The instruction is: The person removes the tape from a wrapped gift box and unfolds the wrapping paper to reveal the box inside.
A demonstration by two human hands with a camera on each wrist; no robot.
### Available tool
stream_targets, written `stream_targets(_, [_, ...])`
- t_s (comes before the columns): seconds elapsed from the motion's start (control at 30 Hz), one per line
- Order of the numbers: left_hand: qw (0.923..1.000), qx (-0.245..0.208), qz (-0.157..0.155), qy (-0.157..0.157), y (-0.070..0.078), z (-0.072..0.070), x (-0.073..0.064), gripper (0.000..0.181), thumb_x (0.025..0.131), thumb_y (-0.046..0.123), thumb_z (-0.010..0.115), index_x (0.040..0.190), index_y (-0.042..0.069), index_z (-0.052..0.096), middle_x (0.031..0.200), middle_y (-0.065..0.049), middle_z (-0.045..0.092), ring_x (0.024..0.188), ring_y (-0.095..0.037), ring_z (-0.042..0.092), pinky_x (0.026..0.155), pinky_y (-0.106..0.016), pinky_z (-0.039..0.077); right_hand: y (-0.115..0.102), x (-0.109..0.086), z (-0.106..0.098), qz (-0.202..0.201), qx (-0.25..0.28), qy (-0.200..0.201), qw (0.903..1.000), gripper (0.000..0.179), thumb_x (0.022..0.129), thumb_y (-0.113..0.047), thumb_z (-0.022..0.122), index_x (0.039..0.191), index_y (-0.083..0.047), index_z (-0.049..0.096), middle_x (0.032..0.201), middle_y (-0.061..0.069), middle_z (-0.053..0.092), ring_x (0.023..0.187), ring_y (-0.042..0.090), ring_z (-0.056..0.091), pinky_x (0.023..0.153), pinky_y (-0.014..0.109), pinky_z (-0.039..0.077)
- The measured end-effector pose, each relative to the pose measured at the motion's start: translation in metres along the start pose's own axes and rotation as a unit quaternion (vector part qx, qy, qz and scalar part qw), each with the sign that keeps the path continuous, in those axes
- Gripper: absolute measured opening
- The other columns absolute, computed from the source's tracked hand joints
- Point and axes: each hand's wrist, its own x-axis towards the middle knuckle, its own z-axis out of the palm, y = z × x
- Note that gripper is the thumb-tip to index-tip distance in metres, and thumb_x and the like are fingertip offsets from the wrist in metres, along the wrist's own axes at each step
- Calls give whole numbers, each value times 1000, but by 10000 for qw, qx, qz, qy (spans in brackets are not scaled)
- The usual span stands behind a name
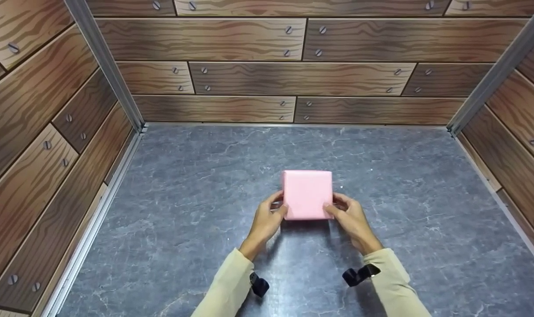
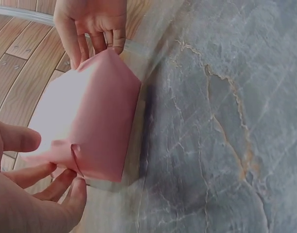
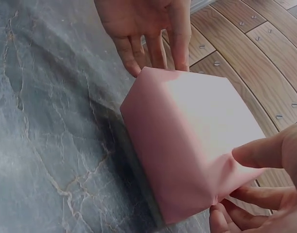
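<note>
A box wrapped in pink paper (image 1: 308,194) is between both hands, close over the grey marbled tabletop. At its left side the left hand (image 1: 267,220) grips it, thumb at the near top edge and fingers along the side. The right hand (image 1: 351,220) grips the opposite side in the same way. Folded paper shows at the box's end by the left fingers (image 2: 56,182) in the left wrist view. In the right wrist view, the right thumb (image 3: 262,153) presses on a crease in the pink paper (image 3: 172,145).
The grey marbled tabletop (image 1: 196,176) is bounded by wood-patterned panels (image 1: 245,79) at the back and both sides. Metal strips (image 1: 106,66) run along the corners. A small black device (image 1: 260,285) sits on each sleeved wrist.
</note>
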Motion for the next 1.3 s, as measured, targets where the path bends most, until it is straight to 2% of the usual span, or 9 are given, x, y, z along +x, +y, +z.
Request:
stream_targets(0.27, [9995, -303, 34, 39, 3, 0, -1, 47, 94, 5, 57, 139, -9, 53, 134, -24, 60, 112, -35, 63, 90, -39, 57, -5, -4, -1, -4, 249, -58, 9997, 47, 92, 4, 60, 135, 18, 50, 128, 29, 60, 102, 14, 62, 81, 18, 52])
stream_targets(0.43, [9985, -529, -163, 4, 5, -2, -2, 45, 102, 14, 54, 140, -11, 51, 137, -26, 57, 121, -37, 61, 96, -42, 55, -8, -3, -2, 88, 470, -49, 9988, 44, 95, 6, 53, 137, 18, 48, 132, 31, 58, 98, 10, 63, 88, 26, 54])
stream_targets(0.63, [9985, -264, -474, 121, 8, -5, 1, 50, 107, 30, 48, 140, -7, 53, 134, -21, 62, 122, -32, 60, 105, -43, 49, -10, -2, -3, 134, 744, -4, 9971, 39, 100, 5, 46, 135, 21, 47, 122, 28, 62, 90, 10, 65, 94, 35, 55])
stream_targets(0.73, [9977, -280, -571, 222, 9, -6, 1, 50, 107, 32, 47, 138, -6, 55, 131, -19, 63, 117, -29, 62, 104, -43, 49, -11, -2, -3, 156, 822, 4, 9965, 38, 103, 3, 45, 136, 21, 46, 117, 23, 64, 90, 10, 65, 94, 34, 56])
stream_targets(0.87, [9967, -531, -556, 240, 10, -5, 0, 50, 108, 33, 46, 138, -6, 52, 131, -21, 62, 116, -31, 63, 102, -45, 51, -13, -2, -3, 163, 954, 10, 9953, 38, 105, -1, 44, 136, 22, 45, 117, 21, 62, 91, 10, 64, 92, 29, 56])
stream_targets(1.07, [9956, -819, -453, 4, 10, -6, -2, 57, 110, 39, 39, 144, -6, 46, 137, -23, 57, 122, -37, 60, 107, -47, 48, -12, -2, -4, 202, 1218, -55, 9923, 39, 107, -3, 40, 139, 20, 43, 122, 20, 60, 92, 10, 63, 93, 28, 55])
stream_targets(1.17, [9950, -886, -449, -104, 10, -7, -1, 58, 110, 40, 36, 143, -6, 48, 137, -22, 57, 127, -36, 57, 109, -45, 45, -12, -2, -5, 185, 1270, -78, 9917, 39, 108, -3, 38, 139, 20, 43, 118, 16, 63, 92, 10, 64, 94, 28, 55])
stream_targets(1.3, [9976, -531, -444, 83, 11, -8, -2, 57, 110, 41, 36, 140, -5, 53, 137, -20, 58, 131, -33, 53, 112, -46, 42, -11, -2, -5, 202, 1410, -87, 9898, 39, 108, -3, 37, 138, 21, 43, 113, 11, 64, 92, 8, 65, 95, 27, 54])
